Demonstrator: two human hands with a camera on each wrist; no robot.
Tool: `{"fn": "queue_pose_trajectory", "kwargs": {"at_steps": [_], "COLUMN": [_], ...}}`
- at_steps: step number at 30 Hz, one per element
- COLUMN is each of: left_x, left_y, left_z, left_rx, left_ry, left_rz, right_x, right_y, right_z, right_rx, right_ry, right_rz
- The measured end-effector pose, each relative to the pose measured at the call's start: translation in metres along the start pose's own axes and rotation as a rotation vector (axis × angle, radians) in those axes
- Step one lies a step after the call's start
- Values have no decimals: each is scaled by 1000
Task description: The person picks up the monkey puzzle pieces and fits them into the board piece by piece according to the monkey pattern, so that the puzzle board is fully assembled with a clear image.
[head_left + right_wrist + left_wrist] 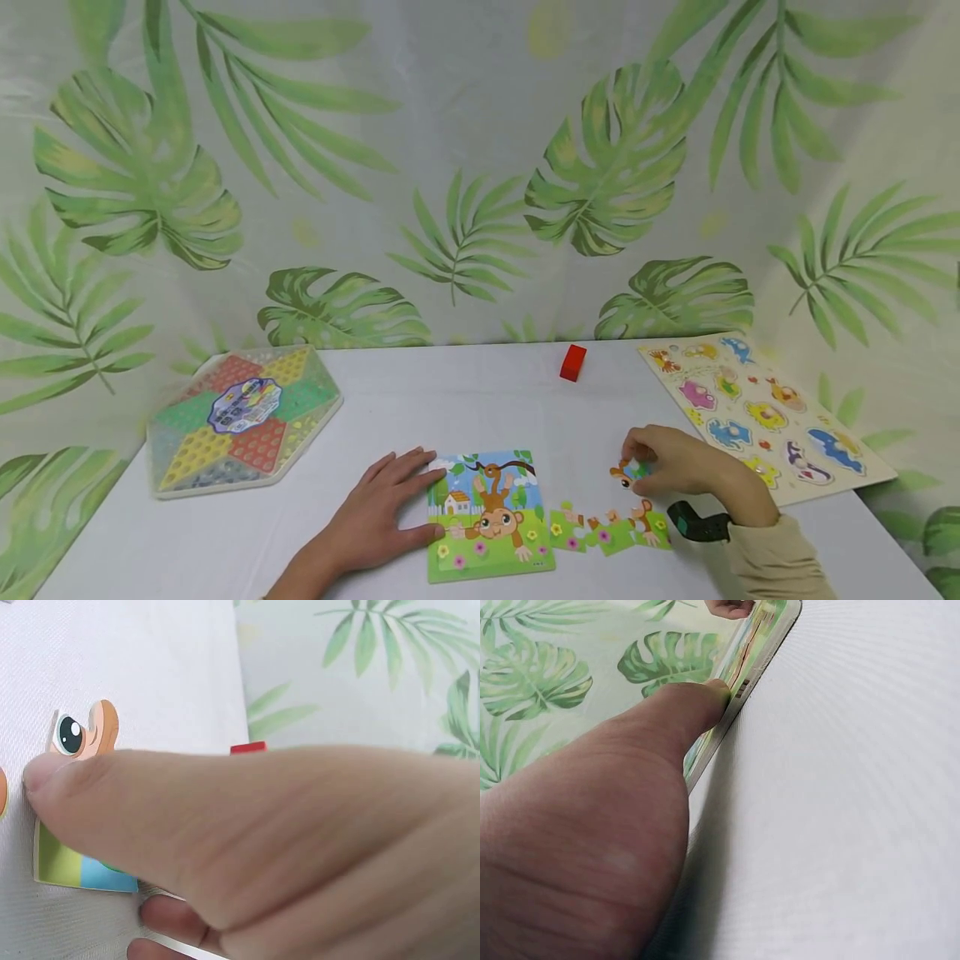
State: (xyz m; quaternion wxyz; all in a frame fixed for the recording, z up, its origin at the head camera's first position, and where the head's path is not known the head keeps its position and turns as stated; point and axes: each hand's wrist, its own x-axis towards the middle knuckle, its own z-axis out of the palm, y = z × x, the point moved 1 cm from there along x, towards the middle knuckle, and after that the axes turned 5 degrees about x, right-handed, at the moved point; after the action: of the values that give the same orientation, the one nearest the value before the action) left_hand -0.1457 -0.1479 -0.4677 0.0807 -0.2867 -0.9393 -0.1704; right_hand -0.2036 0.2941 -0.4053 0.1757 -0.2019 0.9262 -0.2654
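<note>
A square picture board with a hanging monkey, a small house and flowers lies on the table. My left hand rests against its left side, fingers stretched out, with the thumb near the lower corner; in the left wrist view the thumb lies along the board's edge. To the right, my right hand pinches a jigsaw piece showing a big monkey eye, green and blue; the thumb covers its middle. Just below that hand is a joined row of jigsaw pieces with grass, flowers and monkey limbs.
A hexagonal Chinese checkers box lies at the left. At the back stands a small red block. A peg puzzle board with sea animals lies at the right, behind the right forearm. A leaf-patterned curtain hangs behind the table.
</note>
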Motion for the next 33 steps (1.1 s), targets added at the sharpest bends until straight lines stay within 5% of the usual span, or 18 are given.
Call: {"fn": "queue_pose_trajectory", "kwargs": {"at_steps": [22, 33], "left_x": [1, -1], "left_y": [-2, 0], "left_z": [2, 3], "left_rx": [-7, -18], "left_ry": [5, -11], "left_rz": [-18, -16], "right_x": [7, 6], "right_y": [-16, -8], "right_z": [7, 11], "right_rx": [-109, -55], "right_ry": [83, 78], "right_rz": [71, -10]}}
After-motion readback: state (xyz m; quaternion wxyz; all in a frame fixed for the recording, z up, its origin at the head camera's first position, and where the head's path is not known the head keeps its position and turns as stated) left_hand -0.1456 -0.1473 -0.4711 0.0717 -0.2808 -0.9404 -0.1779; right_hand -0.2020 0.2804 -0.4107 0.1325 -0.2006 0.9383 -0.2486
